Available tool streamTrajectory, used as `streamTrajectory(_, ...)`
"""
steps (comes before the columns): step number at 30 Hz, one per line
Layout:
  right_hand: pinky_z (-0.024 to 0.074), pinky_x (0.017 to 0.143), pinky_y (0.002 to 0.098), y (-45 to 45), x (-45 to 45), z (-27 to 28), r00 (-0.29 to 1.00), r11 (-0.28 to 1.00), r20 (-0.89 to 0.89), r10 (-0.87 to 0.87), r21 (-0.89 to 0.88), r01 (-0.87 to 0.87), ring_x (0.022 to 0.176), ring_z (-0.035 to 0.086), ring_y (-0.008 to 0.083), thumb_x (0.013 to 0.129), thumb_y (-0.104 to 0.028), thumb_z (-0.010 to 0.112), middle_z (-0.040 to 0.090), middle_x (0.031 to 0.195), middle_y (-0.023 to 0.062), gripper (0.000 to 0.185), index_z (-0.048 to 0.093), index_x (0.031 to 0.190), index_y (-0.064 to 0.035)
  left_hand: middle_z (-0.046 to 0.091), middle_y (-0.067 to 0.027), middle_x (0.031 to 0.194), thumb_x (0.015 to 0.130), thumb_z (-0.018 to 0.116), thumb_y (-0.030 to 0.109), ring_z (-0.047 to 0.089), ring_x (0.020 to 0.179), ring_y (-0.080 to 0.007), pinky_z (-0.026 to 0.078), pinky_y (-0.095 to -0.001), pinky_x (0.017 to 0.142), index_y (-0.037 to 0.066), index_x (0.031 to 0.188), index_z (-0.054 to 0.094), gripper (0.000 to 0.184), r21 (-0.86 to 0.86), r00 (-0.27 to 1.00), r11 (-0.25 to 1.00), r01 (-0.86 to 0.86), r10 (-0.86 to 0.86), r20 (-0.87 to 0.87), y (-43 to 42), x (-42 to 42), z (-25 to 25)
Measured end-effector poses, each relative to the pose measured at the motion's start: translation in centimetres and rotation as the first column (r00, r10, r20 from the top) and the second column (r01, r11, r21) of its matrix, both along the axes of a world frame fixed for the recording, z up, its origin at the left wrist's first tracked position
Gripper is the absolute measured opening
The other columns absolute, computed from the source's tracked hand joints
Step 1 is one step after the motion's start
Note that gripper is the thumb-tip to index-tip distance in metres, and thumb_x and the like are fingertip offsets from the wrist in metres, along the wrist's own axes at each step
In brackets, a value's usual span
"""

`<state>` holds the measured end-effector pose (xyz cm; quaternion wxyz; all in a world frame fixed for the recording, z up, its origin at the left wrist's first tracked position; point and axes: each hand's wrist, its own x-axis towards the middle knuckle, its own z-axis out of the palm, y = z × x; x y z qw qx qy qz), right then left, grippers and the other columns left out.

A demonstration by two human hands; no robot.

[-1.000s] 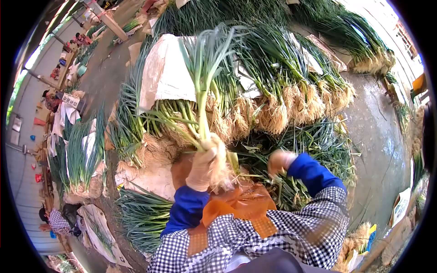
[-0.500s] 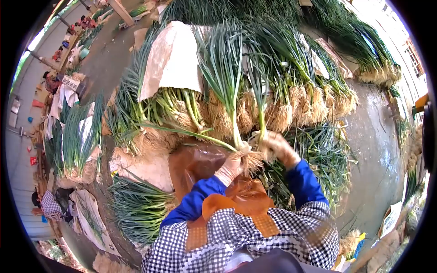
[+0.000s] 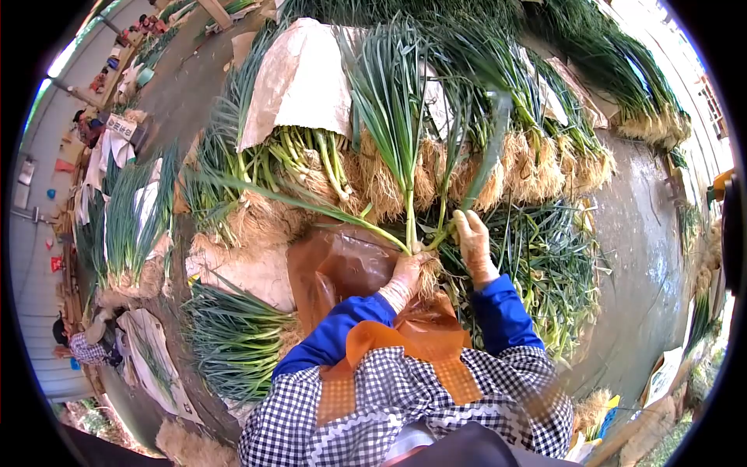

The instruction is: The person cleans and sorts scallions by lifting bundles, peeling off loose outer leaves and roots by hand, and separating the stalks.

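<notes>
My left hand (image 3: 405,275) is closed round the root end of a few green onions (image 3: 409,194), whose leaves fan upward and to the left. Pale stringy roots (image 3: 428,274) stick out beside its fingers. Just to the right, my right hand (image 3: 474,245) pinches a green onion leaf (image 3: 489,152) that bends out from the held stalks. The leaf's upper part is blurred by motion. Below both hands lies a brown plastic apron (image 3: 334,265).
Rooted green onion bunches (image 3: 521,167) line up ahead, partly under a pale sack cloth (image 3: 299,78). Loose green leaves (image 3: 545,265) are heaped at the right. Another bunch (image 3: 237,338) lies at the lower left. A person (image 3: 89,346) is at the far left.
My right hand has moved up and right from the roots, drawing a leaf outward. My left hand keeps its hold on the green onions, and the stalks have spread apart.
</notes>
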<state>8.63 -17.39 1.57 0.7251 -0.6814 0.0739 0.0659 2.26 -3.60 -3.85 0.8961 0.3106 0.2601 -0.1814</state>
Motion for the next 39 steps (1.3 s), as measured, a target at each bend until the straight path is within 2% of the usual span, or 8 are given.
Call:
streamTrajectory(11, 0.0402, 0.055, 0.0234, -0.4, -4.3, 1.6, 0.799, 0.828, -0.218, 0.560, 0.141, -0.542, 0.061, 0.046, 0.0066, 0.089, -0.017, 0.056, 0.054, 0.070, -0.0026, 0.013, 0.059, 0.084, -0.0055, 0.058, -0.0071, 0.090, 0.092, 0.047, 0.014, 0.058, 0.077, -0.0206, 0.053, -0.0352, 0.071, 0.006, 0.106, 0.053, 0.017, -0.536, 0.995, 0.838, -0.096, 0.088, -0.040, 1.4, 0.0, -1.1)
streamTrajectory(17, 0.0518, 0.069, 0.0350, -8.3, -4.3, 0.7, 0.289, -0.547, -0.847, 0.446, -0.514, -0.661, 0.085, 0.064, 0.0256, 0.078, -0.057, 0.055, 0.066, 0.092, 0.0098, 0.054, 0.064, 0.103, -0.0100, 0.057, -0.0059, 0.081, 0.089, 0.053, 0.008, 0.055, 0.067, -0.0140, 0.047, -0.0236, 0.055, 0.005, 0.103, 0.054, 0.015, -0.453, 0.992, 0.891, 0.037, 0.021, 0.123, 2.1, 0.1, 1.7)
streamTrajectory(21, 0.0512, 0.063, 0.0340, -1.6, 0.6, 5.4, 0.912, 0.652, 0.139, 0.385, -0.741, -0.162, 0.070, 0.065, 0.0252, 0.081, -0.042, 0.063, 0.066, 0.078, 0.0103, 0.045, 0.057, 0.116, -0.0146, 0.059, -0.0071, 0.084, 0.089, 0.051, 0.004, 0.060, 0.070, -0.0172, 0.053, -0.0270, 0.062, 0.004, 0.101, 0.054, 0.013, -0.354, 0.996, 0.931, -0.090, 0.092, -0.009, 2.1, 0.5, 2.1)
streamTrajectory(25, 0.0511, 0.065, 0.0303, 1.7, 5.8, -2.6, 0.481, 0.559, 0.399, 0.781, -0.789, -0.254, 0.070, 0.064, 0.0219, 0.084, -0.024, 0.059, 0.064, 0.082, 0.0097, 0.029, 0.060, 0.110, -0.0097, 0.060, -0.0077, 0.086, 0.087, 0.054, 0.003, 0.060, 0.073, -0.0171, 0.053, -0.0271, 0.067, 0.002, 0.099, 0.055, 0.012, -0.578, 0.989, 0.809, 0.105, -0.025, 0.144, 3.2, 0.4, 0.6)
streamTrajectory(31, 0.0442, 0.053, 0.0248, -3.6, -3.3, 6.2, 0.712, 0.695, -0.066, 0.700, -0.167, -0.699, 0.056, 0.054, 0.0094, 0.089, -0.013, 0.052, 0.058, 0.064, 0.0047, 0.018, 0.062, 0.083, -0.0002, 0.060, -0.0082, 0.083, 0.085, 0.057, 0.003, 0.060, 0.072, -0.0172, 0.051, -0.0256, 0.059, 0.008, 0.091, 0.055, 0.008, -0.351, 0.988, 0.930, -0.109, 0.139, 0.063, 2.8, 0.0, 1.2)
streamTrajectory(35, 0.0501, 0.060, 0.0355, -9.2, -4.0, -2.4, 0.553, -0.231, -0.563, 0.615, -0.798, -0.556, 0.064, 0.063, 0.0269, 0.079, -0.043, 0.063, 0.064, 0.071, 0.0125, 0.035, 0.065, 0.084, -0.0088, 0.060, -0.0092, 0.089, 0.082, 0.056, -0.003, 0.061, 0.080, -0.0207, 0.054, -0.0280, 0.069, 0.004, 0.088, 0.053, 0.010, -0.373, 0.997, 0.927, -0.037, 0.059, 0.046, 2.6, 0.0, 1.4)
streamTrajectory(37, 0.0499, 0.058, 0.0362, -4.6, -2.7, 3.6, 0.862, 0.490, 0.007, 0.507, -0.825, -0.281, 0.063, 0.063, 0.0279, 0.079, -0.041, 0.064, 0.063, 0.069, 0.0110, 0.031, 0.064, 0.078, -0.0097, 0.059, -0.0065, 0.074, 0.082, 0.060, 0.001, 0.059, 0.062, -0.0174, 0.050, -0.0238, 0.056, 0.002, 0.087, 0.057, 0.006, -0.187, 0.995, 0.981, -0.060, 0.074, 0.072, 2.1, 0.4, 2.6)
streamTrajectory(39, 0.0490, 0.054, 0.0364, 0.0, -1.0, 6.3, 0.830, 0.514, 0.245, 0.500, -0.856, -0.057, 0.061, 0.062, 0.0278, 0.077, -0.038, 0.065, 0.063, 0.067, 0.0081, 0.029, 0.062, 0.073, -0.0099, 0.059, -0.0036, 0.076, 0.079, 0.059, -0.004, 0.059, 0.067, -0.0138, 0.050, -0.0249, 0.057, 0.006, 0.088, 0.057, 0.013, -0.012, 0.999, 0.999, -0.041, 0.041, 0.015, 2.0, 0.2, 2.3)
